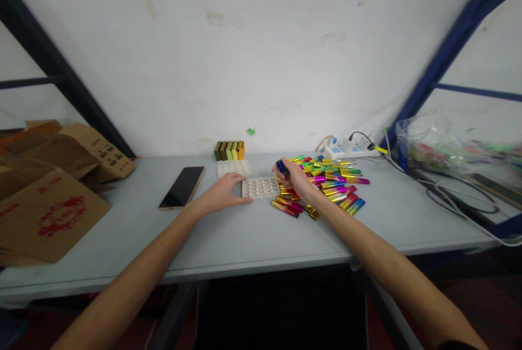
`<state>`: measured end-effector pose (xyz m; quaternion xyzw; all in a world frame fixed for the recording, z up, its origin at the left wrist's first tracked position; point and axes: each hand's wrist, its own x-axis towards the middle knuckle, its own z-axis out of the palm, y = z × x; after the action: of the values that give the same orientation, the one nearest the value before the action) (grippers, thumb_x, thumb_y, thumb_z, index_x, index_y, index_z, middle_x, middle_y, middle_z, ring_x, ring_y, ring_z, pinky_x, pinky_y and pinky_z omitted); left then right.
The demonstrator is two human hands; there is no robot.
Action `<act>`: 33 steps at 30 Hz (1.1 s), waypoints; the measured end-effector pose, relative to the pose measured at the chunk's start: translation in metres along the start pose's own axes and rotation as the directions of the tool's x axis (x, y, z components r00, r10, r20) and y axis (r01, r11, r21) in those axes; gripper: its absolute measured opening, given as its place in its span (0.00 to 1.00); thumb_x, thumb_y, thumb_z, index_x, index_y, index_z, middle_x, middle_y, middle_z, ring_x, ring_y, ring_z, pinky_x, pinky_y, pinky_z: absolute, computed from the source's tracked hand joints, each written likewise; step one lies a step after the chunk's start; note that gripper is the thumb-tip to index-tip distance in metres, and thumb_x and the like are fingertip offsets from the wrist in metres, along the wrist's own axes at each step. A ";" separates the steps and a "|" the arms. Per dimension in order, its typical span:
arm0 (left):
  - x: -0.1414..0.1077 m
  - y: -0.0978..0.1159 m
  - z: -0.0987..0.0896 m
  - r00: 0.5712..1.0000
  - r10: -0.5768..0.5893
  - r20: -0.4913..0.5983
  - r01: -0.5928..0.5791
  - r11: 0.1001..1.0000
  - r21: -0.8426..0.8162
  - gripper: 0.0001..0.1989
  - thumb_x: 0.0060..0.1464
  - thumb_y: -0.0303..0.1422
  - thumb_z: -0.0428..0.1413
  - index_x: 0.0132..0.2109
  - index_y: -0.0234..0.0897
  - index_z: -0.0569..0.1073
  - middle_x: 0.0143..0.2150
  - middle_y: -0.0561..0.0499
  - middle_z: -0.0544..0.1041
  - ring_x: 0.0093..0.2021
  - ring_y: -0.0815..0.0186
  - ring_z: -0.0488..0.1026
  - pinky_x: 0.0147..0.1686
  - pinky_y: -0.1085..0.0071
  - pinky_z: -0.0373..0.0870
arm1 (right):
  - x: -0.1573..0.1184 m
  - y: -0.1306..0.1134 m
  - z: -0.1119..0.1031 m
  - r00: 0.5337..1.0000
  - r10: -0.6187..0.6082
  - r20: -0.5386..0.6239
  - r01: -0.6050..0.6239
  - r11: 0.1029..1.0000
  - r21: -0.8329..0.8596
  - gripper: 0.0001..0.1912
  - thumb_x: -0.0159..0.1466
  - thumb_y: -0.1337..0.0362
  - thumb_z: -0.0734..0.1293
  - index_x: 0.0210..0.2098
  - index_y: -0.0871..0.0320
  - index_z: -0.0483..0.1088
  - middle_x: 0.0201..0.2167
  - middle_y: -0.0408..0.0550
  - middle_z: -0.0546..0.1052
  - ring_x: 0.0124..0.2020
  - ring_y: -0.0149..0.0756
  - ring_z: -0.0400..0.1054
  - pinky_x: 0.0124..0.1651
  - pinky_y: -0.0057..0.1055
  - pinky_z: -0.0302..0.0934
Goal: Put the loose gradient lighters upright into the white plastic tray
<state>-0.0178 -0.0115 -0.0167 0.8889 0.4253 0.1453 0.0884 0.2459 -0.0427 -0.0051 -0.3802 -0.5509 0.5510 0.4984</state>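
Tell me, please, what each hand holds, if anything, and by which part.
The right hand holds a dark blue item below its exposed end. The left hand is spread at the left end of the white tray; any grip is unclear.

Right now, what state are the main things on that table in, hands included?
Left hand: open, at the front tray's left edge
Right hand: closed around dark blue tube
Rear tray: lying flat
Front tray: lying flat
Loose tubes: heaped, lying down
Rear tubes: upright in rows
Phone: flat, screen dark
Power strip: plugs inserted
Cardboard boxes: bunched together
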 end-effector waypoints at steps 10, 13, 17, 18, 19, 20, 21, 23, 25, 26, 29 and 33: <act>0.001 0.000 0.005 0.999 -0.012 -0.051 0.010 0.999 -0.043 0.37 0.46 0.59 0.65 0.53 0.34 0.77 0.56 0.39 0.77 0.58 0.47 0.73 0.62 0.56 0.67 | 0.003 -0.001 0.014 0.974 -0.193 0.117 0.214 0.953 -0.214 0.20 0.65 0.46 0.69 0.41 0.58 0.73 0.35 0.46 0.79 0.37 0.33 0.72 0.41 0.29 0.65; 0.001 -0.002 0.007 0.998 -0.011 -0.068 0.007 0.998 -0.060 0.37 0.45 0.58 0.66 0.52 0.34 0.77 0.55 0.39 0.78 0.57 0.47 0.73 0.61 0.56 0.68 | 0.016 0.001 0.022 0.972 -0.220 0.085 0.236 0.926 -0.295 0.20 0.61 0.47 0.74 0.39 0.57 0.71 0.31 0.45 0.81 0.35 0.36 0.75 0.39 0.29 0.67; 0.002 -0.004 0.009 0.996 -0.015 -0.093 0.005 0.994 -0.107 0.36 0.43 0.57 0.67 0.51 0.35 0.78 0.53 0.40 0.78 0.54 0.45 0.74 0.58 0.54 0.70 | 0.035 0.006 0.036 0.968 -0.242 0.063 0.241 0.835 -0.494 0.19 0.63 0.46 0.72 0.39 0.55 0.70 0.28 0.44 0.82 0.29 0.37 0.78 0.31 0.28 0.66; 0.003 -0.005 0.010 0.995 -0.015 -0.098 0.003 0.992 -0.123 0.36 0.42 0.57 0.68 0.50 0.35 0.78 0.52 0.40 0.78 0.54 0.45 0.74 0.58 0.53 0.70 | 0.038 0.008 0.039 0.966 -0.248 0.067 0.245 0.809 -0.535 0.19 0.64 0.46 0.72 0.39 0.55 0.69 0.29 0.44 0.82 0.28 0.37 0.78 0.31 0.28 0.67; 0.003 -0.005 0.011 0.994 -0.015 -0.104 0.000 0.990 -0.139 0.36 0.41 0.56 0.69 0.50 0.35 0.78 0.52 0.40 0.78 0.53 0.45 0.74 0.58 0.53 0.70 | 0.041 0.009 0.042 0.964 -0.254 0.077 0.251 0.778 -0.575 0.19 0.64 0.46 0.71 0.39 0.55 0.69 0.30 0.45 0.83 0.29 0.38 0.79 0.32 0.28 0.68; 0.003 -0.006 0.011 0.994 -0.014 -0.107 -0.003 0.988 -0.153 0.36 0.40 0.56 0.69 0.50 0.35 0.78 0.51 0.39 0.78 0.53 0.45 0.74 0.57 0.52 0.70 | 0.044 0.010 0.045 0.961 -0.262 0.092 0.261 0.743 -0.616 0.18 0.65 0.46 0.71 0.39 0.55 0.69 0.31 0.46 0.83 0.30 0.38 0.79 0.34 0.29 0.68; 0.004 -0.007 0.012 0.994 -0.013 -0.110 -0.005 0.986 -0.165 0.37 0.40 0.56 0.69 0.50 0.34 0.77 0.51 0.39 0.78 0.53 0.44 0.74 0.57 0.52 0.70 | 0.045 0.012 0.047 0.956 -0.269 0.112 0.275 0.703 -0.656 0.18 0.66 0.46 0.71 0.40 0.55 0.69 0.32 0.46 0.84 0.32 0.38 0.79 0.36 0.29 0.69; 0.004 -0.009 0.014 0.994 -0.010 -0.112 -0.010 0.984 -0.180 0.37 0.39 0.55 0.70 0.51 0.33 0.77 0.51 0.38 0.77 0.53 0.44 0.73 0.57 0.52 0.69 | 0.047 0.015 0.048 0.945 -0.285 0.160 0.309 0.621 -0.720 0.17 0.67 0.47 0.70 0.41 0.55 0.70 0.33 0.47 0.84 0.35 0.39 0.79 0.39 0.30 0.68; 0.005 -0.009 0.015 0.994 -0.009 -0.111 -0.012 0.983 -0.185 0.38 0.40 0.54 0.70 0.52 0.34 0.77 0.52 0.37 0.76 0.54 0.44 0.73 0.58 0.51 0.69 | 0.047 0.020 0.048 0.934 -0.298 0.195 0.338 0.569 -0.750 0.16 0.68 0.49 0.70 0.43 0.55 0.71 0.35 0.48 0.84 0.37 0.39 0.79 0.41 0.30 0.68; 0.005 -0.009 0.015 0.994 -0.011 -0.111 -0.010 0.982 -0.187 0.37 0.39 0.54 0.70 0.52 0.34 0.77 0.52 0.37 0.76 0.54 0.44 0.73 0.58 0.51 0.68 | 0.047 0.022 0.048 0.931 -0.303 0.202 0.345 0.557 -0.755 0.15 0.68 0.50 0.70 0.44 0.55 0.71 0.36 0.48 0.84 0.38 0.39 0.79 0.42 0.30 0.67; 0.005 -0.009 0.015 0.994 -0.018 -0.111 -0.004 0.981 -0.195 0.36 0.39 0.54 0.70 0.51 0.36 0.77 0.52 0.39 0.77 0.54 0.45 0.73 0.58 0.52 0.68 | 0.047 0.029 0.049 0.931 -0.306 0.197 0.340 0.533 -0.775 0.13 0.69 0.53 0.70 0.45 0.55 0.71 0.38 0.49 0.84 0.39 0.39 0.79 0.42 0.29 0.66; 0.005 -0.008 0.014 0.993 -0.017 -0.116 -0.008 0.979 -0.203 0.35 0.37 0.55 0.70 0.48 0.37 0.78 0.50 0.42 0.77 0.52 0.46 0.74 0.57 0.54 0.69 | 0.048 0.032 0.055 0.931 -0.308 0.195 0.331 0.491 -0.806 0.13 0.69 0.55 0.70 0.45 0.57 0.72 0.38 0.51 0.83 0.39 0.40 0.77 0.43 0.31 0.66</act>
<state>-0.0161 -0.0031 -0.0308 0.8642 0.4147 0.2399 0.1540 0.1786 -0.0051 -0.0249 -0.4534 -0.8107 0.1295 0.3469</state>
